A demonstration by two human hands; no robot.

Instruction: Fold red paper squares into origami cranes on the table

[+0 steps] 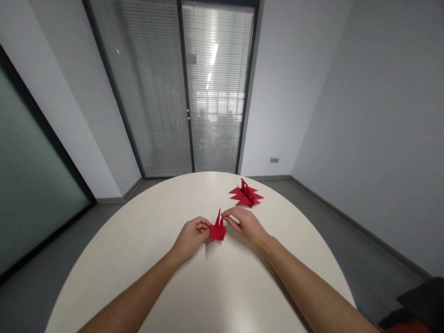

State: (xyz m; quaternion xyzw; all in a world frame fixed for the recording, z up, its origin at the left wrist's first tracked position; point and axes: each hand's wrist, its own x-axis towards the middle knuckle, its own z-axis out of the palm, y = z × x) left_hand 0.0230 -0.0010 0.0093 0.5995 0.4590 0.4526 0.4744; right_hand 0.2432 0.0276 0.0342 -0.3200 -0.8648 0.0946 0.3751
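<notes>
A red folded paper crane point(218, 232) is held just above the white table, its two narrow points standing upward. My left hand point(193, 236) pinches its left side, fingers curled closed. With thumb and forefinger together, my right hand point(244, 223) grips the tip of the right-hand point. Beyond my right hand, a cluster of red paper cranes point(246, 194) sits close together on the table, their wings spread out to both sides.
The round white table point(138, 259) fills the foreground, its curved far edge just behind the cluster. Glass doors with blinds point(159, 101) stand beyond it. A dark object point(421, 300) shows at the lower right. A wall socket point(274, 160) is low on the back wall.
</notes>
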